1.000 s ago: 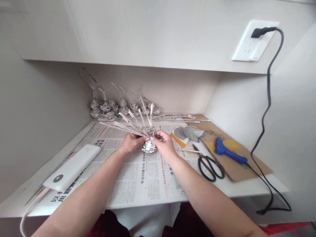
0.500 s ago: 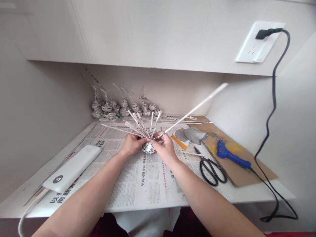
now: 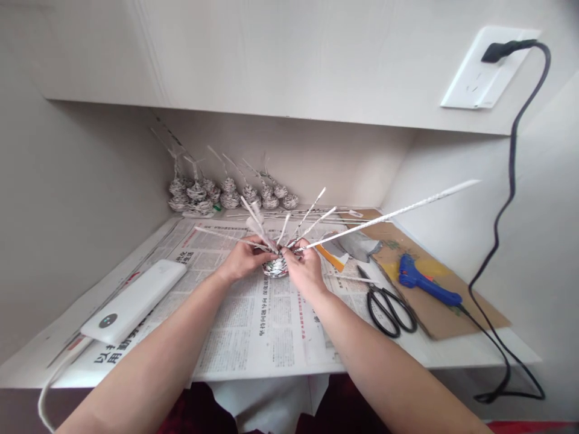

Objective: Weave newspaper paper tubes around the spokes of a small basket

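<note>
A small round weaving of rolled newspaper strips (image 3: 275, 268) sits between my hands above the newspaper. Several paper spokes (image 3: 284, 230) fan up and outward from its top. My left hand (image 3: 244, 259) is closed on its left side, thumb at the rim. On the right side, my right hand (image 3: 305, 265) pinches the rim and the base of one long white paper strip (image 3: 398, 212), which slants far up to the right. The fingertips behind the weaving are partly hidden.
Several finished gourd-shaped weavings (image 3: 230, 196) stand along the back wall. Black-handled scissors (image 3: 389, 307), a blue glue gun (image 3: 427, 286) on cardboard (image 3: 479, 319) and grey scraps (image 3: 357, 246) lie at right. A white power bank (image 3: 136, 301) with a cable lies at left.
The long strip has swung lower and further right with my right hand. Some spokes on the right now lean more outward. My left hand still grips the weaving.
</note>
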Demonstrator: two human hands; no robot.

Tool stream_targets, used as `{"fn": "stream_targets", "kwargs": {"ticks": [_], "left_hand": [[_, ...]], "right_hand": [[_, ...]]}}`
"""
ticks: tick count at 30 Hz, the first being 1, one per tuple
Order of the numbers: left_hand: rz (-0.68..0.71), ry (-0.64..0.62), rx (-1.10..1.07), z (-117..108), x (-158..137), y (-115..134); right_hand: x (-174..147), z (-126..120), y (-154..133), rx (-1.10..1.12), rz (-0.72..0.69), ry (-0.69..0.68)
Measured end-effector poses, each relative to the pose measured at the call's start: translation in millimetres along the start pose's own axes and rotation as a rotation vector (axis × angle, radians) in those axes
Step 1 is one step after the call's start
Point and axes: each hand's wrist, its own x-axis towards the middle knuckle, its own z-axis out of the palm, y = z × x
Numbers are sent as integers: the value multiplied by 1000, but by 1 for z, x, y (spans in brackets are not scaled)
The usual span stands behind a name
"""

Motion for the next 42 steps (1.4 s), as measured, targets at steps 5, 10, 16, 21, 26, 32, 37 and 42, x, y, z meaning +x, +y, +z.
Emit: {"fn": "stream_targets", "kwargs": {"ticks": [5,10,16,21,26,32,37,42], "left_hand": [[-32,21,-22,0,-2,7],[-30,29,-18,-1,-3,8],[-90,16,-20,-6,-2,11],[-119,-2,-13,-10,0,13],[-109,-37,-53,-14,0,9],[-110,-50,-124,-14,-1,8],[-127,-137,-137,-17,-1,11],[-148,-188,-127,-22,-2,12]], "right_hand": [[-1,-1,-1,42,-9,-8],[-1,-1,-2,122,28,-16],[-5,-7,-13,131,17,-217],[-5,-15,-21,-3,-43,-315],[-5,-18,-25,-135,-209,-316],[-4,-13,-15,-145,-237,-266],[-3,-12,-13,-107,-185,-224],[-4,-12,-16,-112,-132,-188]]}}
